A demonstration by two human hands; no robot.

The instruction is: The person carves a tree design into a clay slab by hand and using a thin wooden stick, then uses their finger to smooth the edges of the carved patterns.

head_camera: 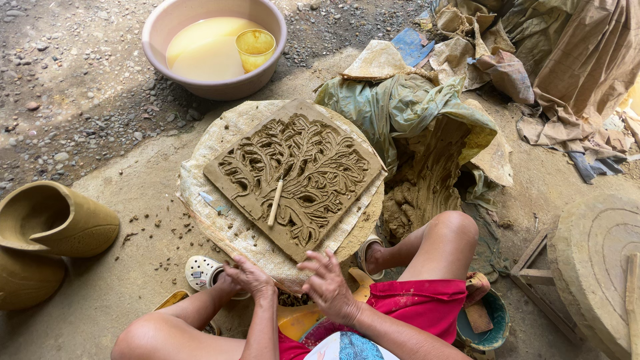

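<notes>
Nearest the camera, the person sits on the ground with both knees spread, in red shorts. The left hand rests at the near rim of the round worktop, fingers curled loosely, with nothing visibly in its grasp. The right hand is just beside it, fingers spread and half open, also holding nothing that can be seen; it hovers at or on the same rim, and contact cannot be told. Under the left forearm lies a white perforated clog.

On the worktop sits a square clay tile carved with a branching leaf relief, turned so 1 corner points at the person. A slim wooden stick lies on the tile's near half, apart from both hands.

To the right, a heap of wet clay shows from greenish plastic sheeting. At far left is a tan clay vessel on its side. Farthest off, a pink basin holds cloudy water and 1 yellow cup.
</notes>
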